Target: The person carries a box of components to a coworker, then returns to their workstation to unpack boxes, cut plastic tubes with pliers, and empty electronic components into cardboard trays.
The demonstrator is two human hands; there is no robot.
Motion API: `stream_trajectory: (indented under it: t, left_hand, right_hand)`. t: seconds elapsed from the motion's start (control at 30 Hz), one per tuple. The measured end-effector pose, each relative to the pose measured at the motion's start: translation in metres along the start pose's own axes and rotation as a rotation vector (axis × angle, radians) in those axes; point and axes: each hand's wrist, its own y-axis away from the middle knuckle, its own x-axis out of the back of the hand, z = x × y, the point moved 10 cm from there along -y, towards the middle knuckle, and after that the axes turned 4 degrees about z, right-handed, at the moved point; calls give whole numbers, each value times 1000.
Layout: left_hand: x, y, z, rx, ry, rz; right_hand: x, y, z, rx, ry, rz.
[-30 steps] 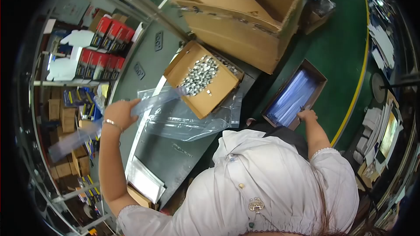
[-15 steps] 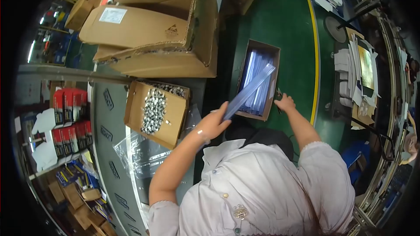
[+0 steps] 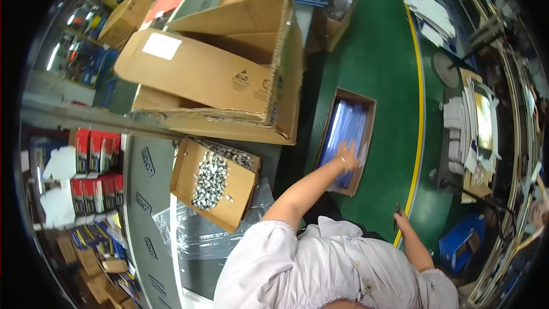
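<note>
My left hand [image 3: 347, 157] reaches down into a narrow open cardboard box [image 3: 353, 188] on the floor. Its fingers look spread over a bundle of long, clear bluish plastic strips [image 3: 347, 119] that lie lengthwise in the box. No strip shows lifted in that hand. Out to the right, above the green floor, my right hand [image 3: 402, 223] is closed around a small dark tool [image 3: 398, 210], slim and pointing away from me. The tool's exact kind is too small to make out.
On the bench at left, a shallow cardboard tray [image 3: 246, 193] holds many small metal pieces [image 3: 210, 182], beside clear plastic bags [image 3: 200, 234]. A large open carton [image 3: 229, 100] stands beyond. A yellow line [image 3: 420, 109] crosses the floor; a loaded cart [image 3: 454, 137] stands right.
My left hand held a clear plastic strip slanted over the box; now it is down in the box among the strips. My right hand has moved right, away from the box, with the dark tool.
</note>
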Motion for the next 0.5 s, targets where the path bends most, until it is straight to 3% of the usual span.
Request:
stream_trajectory:
  t: [0.03, 0.1, 0.17, 0.2, 0.27, 0.3, 0.33, 0.4, 0.47, 0.5]
  left_hand:
    - [14, 27, 22, -119, -19, -72]
    - [42, 103, 61, -529, 459, -292]
    - [127, 198, 76, -635, 627, -378]
    - [177, 236, 74, -665, 900, -369]
    - [284, 284, 31, -720, 826, 40]
    - [338, 305, -17, -575, 1068, 418]
    - [401, 332, -50, -441, 986, 933]
    - [463, 350, -149, -182, 1009, 1484]
    - [503, 331, -268, 241, 904, 1591]
    - [497, 315, -290, 334, 1049, 1572]
  right_hand:
    - [4, 6, -26, 40, 25, -23]
    - [-3, 26, -54, 1, 28, -34]
    - [-2, 4, -80, 178, -62, -15]
    - [2, -4, -99, 329, -166, 29]
    - [5, 2, -180, 540, -246, 75]
    - [-4, -5, -209, 563, -279, -5]
    - [-9, 19, -255, 588, -288, -23]
    - [-30, 27, -291, 638, -286, -97]
    - [-69, 28, -319, 686, -351, -308]
    - [-78, 40, -328, 703, -340, -294]
